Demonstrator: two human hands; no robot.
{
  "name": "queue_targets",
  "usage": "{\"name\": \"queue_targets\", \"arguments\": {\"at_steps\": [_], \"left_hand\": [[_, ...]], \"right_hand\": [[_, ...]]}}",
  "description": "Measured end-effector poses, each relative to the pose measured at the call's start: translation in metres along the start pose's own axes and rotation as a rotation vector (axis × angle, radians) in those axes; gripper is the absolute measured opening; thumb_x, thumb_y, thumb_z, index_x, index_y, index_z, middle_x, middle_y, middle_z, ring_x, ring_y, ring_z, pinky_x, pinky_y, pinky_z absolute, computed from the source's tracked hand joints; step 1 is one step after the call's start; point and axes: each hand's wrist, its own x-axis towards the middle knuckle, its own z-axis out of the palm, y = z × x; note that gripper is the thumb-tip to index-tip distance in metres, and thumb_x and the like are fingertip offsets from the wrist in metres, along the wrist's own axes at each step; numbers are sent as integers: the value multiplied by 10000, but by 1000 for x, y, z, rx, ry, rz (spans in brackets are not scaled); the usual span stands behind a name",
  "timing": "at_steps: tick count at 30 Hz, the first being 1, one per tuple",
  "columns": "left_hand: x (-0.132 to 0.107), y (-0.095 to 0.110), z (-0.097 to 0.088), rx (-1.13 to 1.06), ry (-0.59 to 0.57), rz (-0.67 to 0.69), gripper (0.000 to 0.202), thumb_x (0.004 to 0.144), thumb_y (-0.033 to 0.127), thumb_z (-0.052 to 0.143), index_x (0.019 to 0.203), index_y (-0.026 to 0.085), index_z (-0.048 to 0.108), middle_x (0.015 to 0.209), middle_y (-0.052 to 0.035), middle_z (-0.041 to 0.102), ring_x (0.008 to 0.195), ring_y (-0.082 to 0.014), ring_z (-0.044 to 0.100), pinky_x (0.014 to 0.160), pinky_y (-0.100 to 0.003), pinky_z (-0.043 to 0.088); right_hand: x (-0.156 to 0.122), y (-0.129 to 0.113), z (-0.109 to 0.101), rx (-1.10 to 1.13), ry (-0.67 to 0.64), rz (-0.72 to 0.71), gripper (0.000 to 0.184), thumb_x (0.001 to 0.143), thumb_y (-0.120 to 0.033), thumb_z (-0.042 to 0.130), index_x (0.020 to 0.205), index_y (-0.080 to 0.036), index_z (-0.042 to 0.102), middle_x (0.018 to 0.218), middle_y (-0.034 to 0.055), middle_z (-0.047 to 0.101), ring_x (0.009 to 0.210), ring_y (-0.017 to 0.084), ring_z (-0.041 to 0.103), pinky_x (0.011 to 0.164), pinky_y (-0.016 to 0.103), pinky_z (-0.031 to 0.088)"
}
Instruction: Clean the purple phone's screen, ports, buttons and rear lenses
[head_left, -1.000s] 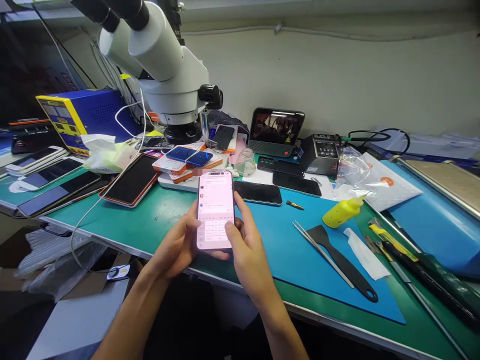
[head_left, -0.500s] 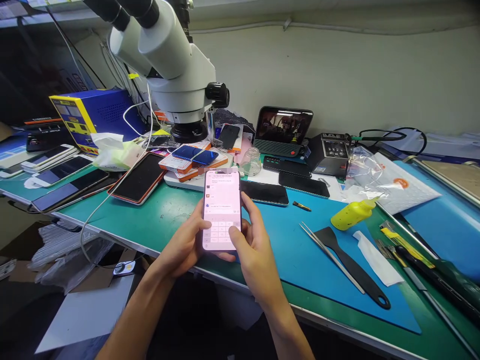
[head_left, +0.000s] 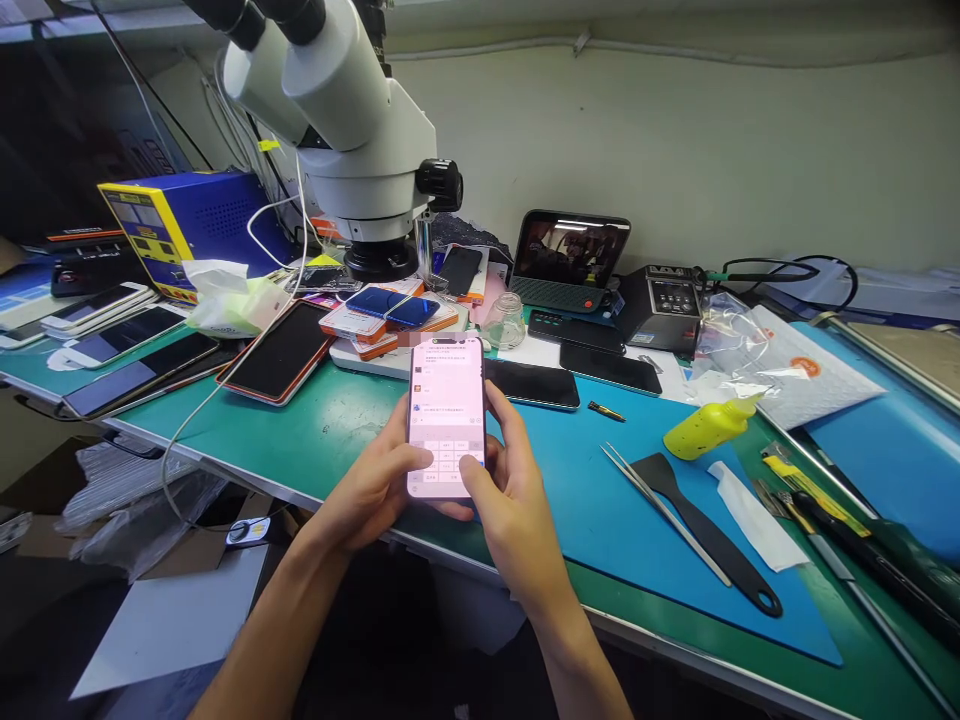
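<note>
Both my hands hold a lit smartphone (head_left: 446, 400) upright over the front edge of the green bench (head_left: 322, 430). Its bright screen shows a chat with an on-screen keyboard. My left hand (head_left: 371, 490) wraps round the phone's left side, its thumb lying over the keyboard. My right hand (head_left: 506, 490) grips the right side and its thumb rests on the lower keys. A dark phone (head_left: 532, 384) lies flat on the bench just behind.
A white stereo microscope (head_left: 352, 130) stands at the back left over a stack of phones (head_left: 386, 318). A tablet (head_left: 277, 352) and more phones lie left. On the blue mat (head_left: 600, 500) are tweezers (head_left: 664, 515), a black spatula (head_left: 705, 535) and a yellow bottle (head_left: 705, 425). A small screen (head_left: 574, 255) stands behind.
The view has shifted a little, so the bench sits further right in frame. Both hands still hold the phone, and the thumbs have moved slightly over the keyboard.
</note>
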Motion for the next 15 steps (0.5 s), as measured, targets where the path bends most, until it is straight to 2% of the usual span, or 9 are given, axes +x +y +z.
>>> {"name": "queue_targets", "arguments": {"at_steps": [5, 9, 13, 15], "left_hand": [[0, 0, 3, 5, 4, 8, 938, 952, 228, 846, 1768, 366, 404, 1639, -111, 717, 1416, -417, 760, 1109, -489, 712], [1, -2, 7, 20, 54, 35, 946, 929, 230, 884, 1750, 336, 425, 1640, -128, 714, 1456, -426, 733, 1143, -505, 692], [1, -3, 7, 30, 59, 77, 1090, 892, 247, 920, 1806, 305, 328, 1636, -158, 711, 1552, -439, 654, 1282, -556, 584], [0, -4, 5, 45, 39, 82, 1101, 894, 244, 919, 1812, 297, 314, 1639, -164, 707, 1567, -442, 639, 1298, -563, 565]], "right_hand": [[0, 1, 1, -16, -4, 15, 821, 985, -354, 703, 1755, -353, 419, 1330, 83, 763, 1210, 297, 764, 1054, 513, 709], [1, 1, 1, -36, 32, 2, 785, 1013, -467, 733, 1733, -341, 447, 1320, 92, 780, 1328, 331, 742, 1086, 527, 705], [2, 1, 2, -61, 78, 53, 804, 991, -518, 783, 1711, -387, 450, 1411, 101, 766, 1317, 360, 751, 855, 471, 765], [2, 2, 1, -61, 63, 38, 778, 1007, -479, 754, 1716, -392, 445, 1472, 105, 740, 1311, 352, 756, 827, 448, 766]]}}
